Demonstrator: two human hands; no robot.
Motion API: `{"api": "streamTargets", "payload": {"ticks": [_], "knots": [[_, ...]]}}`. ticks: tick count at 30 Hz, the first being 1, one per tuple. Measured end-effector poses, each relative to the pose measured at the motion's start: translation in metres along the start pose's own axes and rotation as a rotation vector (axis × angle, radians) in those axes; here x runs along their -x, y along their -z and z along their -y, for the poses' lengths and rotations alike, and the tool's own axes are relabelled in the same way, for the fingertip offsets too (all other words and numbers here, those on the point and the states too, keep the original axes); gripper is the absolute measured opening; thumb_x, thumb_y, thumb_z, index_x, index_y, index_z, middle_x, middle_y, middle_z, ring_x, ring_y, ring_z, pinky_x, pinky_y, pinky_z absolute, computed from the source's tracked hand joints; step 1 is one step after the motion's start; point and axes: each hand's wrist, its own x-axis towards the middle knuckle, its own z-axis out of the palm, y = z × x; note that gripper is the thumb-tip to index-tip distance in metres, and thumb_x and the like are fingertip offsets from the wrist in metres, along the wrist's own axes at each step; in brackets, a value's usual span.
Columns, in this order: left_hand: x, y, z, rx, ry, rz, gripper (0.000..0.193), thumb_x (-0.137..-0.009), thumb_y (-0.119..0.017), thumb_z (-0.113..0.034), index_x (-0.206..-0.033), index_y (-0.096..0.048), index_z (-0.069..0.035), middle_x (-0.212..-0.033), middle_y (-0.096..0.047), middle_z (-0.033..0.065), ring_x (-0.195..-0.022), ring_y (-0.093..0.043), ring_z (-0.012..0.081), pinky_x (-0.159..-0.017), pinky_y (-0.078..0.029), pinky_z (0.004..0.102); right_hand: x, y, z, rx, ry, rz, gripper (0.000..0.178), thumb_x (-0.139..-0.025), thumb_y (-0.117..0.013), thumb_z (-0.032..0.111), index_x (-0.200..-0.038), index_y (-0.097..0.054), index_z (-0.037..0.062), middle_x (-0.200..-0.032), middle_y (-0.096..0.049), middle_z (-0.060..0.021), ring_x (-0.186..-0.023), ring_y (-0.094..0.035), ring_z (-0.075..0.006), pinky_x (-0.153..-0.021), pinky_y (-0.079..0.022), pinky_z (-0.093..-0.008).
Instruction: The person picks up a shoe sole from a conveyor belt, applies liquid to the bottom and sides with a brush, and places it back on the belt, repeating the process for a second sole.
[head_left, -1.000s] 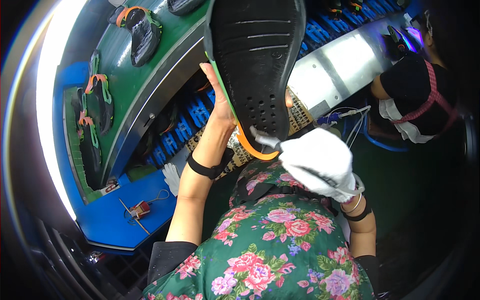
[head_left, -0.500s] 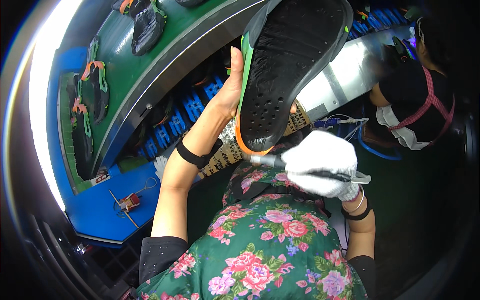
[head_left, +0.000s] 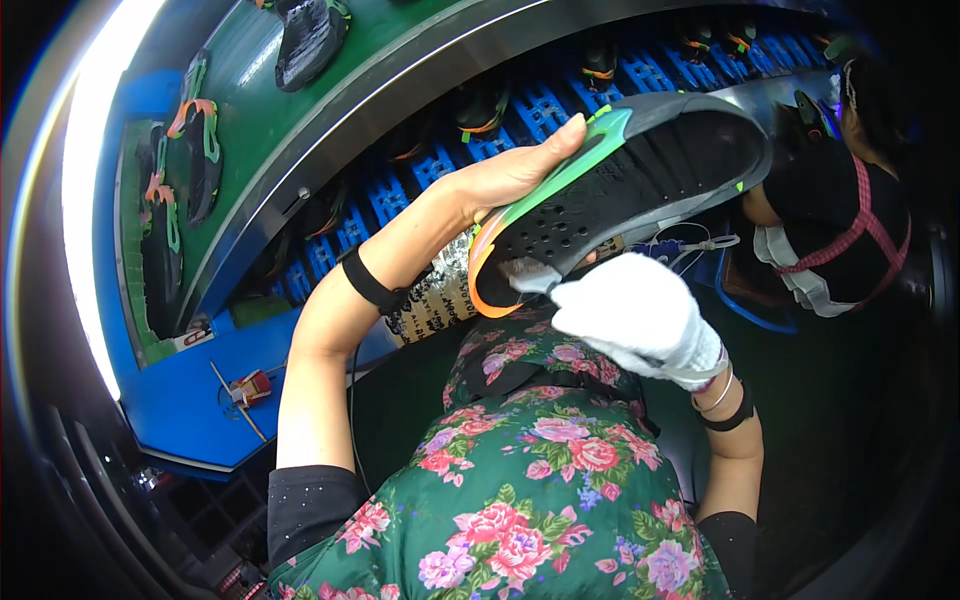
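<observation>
A black shoe sole [head_left: 650, 165] with raised sides and a green-to-orange edge is held up in front of me, its far end pointing right. My bare left hand [head_left: 510, 178] grips it along the green side, with the thumb on the outer edge and the other fingers mostly hidden beneath. My right hand [head_left: 632, 315], in a white knitted glove, is closed round a brush [head_left: 532, 277]. The bristles are against the inside of the sole at its orange-rimmed end, close to a group of small round holes. Most of the brush's handle is covered by the glove.
At upper left, a green conveyor belt [head_left: 240, 110] with a metal rim carries several soles. Below it runs a blue slatted rack [head_left: 435, 172] with more shoe parts. A small red object [head_left: 250, 388] lies on the blue table [head_left: 175, 415]. A co-worker [head_left: 830, 210] sits at right.
The sole has swung from pointing away to pointing right, tilting as it turned. The brush has moved from beside the orange rim to inside that end.
</observation>
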Motion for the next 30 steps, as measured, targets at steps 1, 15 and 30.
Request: {"api": "streamTargets", "payload": {"ticks": [1,15,30], "knots": [[0.002,0.000,-0.003,0.003,0.062,0.030,0.084,-0.097,-0.044,-0.079,-0.125,-0.072,-0.006,-0.114,-0.072,0.0114,-0.101,-0.072,0.0107,-0.080,-0.063,0.0294,-0.001,-0.003,0.002,-0.026,0.013,0.030,0.035,-0.080,-0.085,0.010,-0.114,-0.079,0.0132,-0.113,-0.079,-0.0054,-0.094,-0.074,-0.0255,-0.080,-0.059,-0.0386],[0.009,-0.002,-0.031,-0.096,0.131,0.080,0.087,-0.100,-0.042,-0.077,-0.145,-0.060,-0.005,-0.142,-0.059,0.0131,-0.122,-0.059,0.0129,-0.102,-0.052,0.0282,-0.033,0.010,-0.006,-0.232,-0.103,-0.024,0.024,-0.080,-0.086,0.011,-0.103,-0.080,0.0100,-0.100,-0.078,-0.0062,-0.089,-0.074,-0.0281,-0.081,-0.059,-0.0375],[0.014,-0.016,0.045,0.953,-0.215,0.416,0.056,-0.114,-0.035,-0.044,-0.146,-0.053,-0.002,-0.138,-0.064,0.0194,-0.129,-0.064,0.0310,-0.109,-0.055,0.0476,-0.048,0.049,0.020,-0.333,-0.681,-0.530,0.014,-0.085,-0.080,-0.002,-0.099,-0.077,-0.0026,-0.092,-0.077,-0.0074,-0.079,-0.070,-0.0115,-0.073,-0.055,-0.0256]]}}
